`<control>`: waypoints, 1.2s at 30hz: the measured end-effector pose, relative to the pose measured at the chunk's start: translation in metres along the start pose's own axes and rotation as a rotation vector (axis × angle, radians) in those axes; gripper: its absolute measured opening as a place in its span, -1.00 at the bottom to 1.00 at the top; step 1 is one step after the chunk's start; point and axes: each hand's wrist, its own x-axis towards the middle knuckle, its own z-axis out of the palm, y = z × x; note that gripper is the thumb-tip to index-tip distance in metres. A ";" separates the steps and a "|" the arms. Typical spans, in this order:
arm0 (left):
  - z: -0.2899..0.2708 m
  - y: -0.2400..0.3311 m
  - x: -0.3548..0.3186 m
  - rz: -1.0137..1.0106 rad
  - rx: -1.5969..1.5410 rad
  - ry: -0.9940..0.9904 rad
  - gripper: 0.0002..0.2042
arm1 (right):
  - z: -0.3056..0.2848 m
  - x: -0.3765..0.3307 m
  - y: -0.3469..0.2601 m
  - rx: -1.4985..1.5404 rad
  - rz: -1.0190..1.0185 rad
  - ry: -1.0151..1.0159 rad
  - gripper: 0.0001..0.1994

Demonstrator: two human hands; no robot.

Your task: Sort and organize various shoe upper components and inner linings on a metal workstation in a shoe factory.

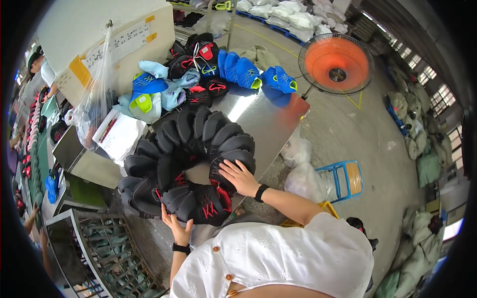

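Black shoe uppers [181, 126] with red lacing, nested one into another, curve in a thick ring on the metal table in front of me. My right hand [241, 178] lies open on the ring's right side, its fingers stretched over the dark material. At the near left edge, my left hand [176, 229] touches the uppers with its fingers extended and its thumb apart. Between the hands, the nearest upper [211, 206] shows red crossed laces and a red lining. The undersides of the stack are hidden.
Behind the ring sit blue uppers [238, 69] and a tied black-and-red bundle [198, 54]. Papers [119, 134] with a red pen lie at left. An orange fan [336, 63] stands beyond the table, a blue-framed stool [343, 180] at right, and a metal rack [107, 248] at lower left.
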 end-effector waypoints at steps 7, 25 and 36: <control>0.010 -0.007 0.000 0.066 0.011 0.020 -0.40 | -0.011 -0.049 -0.021 0.137 0.130 0.012 -0.37; 0.030 0.107 0.029 -0.036 0.290 0.294 -0.52 | -0.059 0.004 0.436 -0.209 0.560 0.264 -0.43; 0.024 0.208 0.117 -0.331 0.540 0.265 -0.47 | -0.079 0.088 0.638 0.248 0.970 -0.039 -0.46</control>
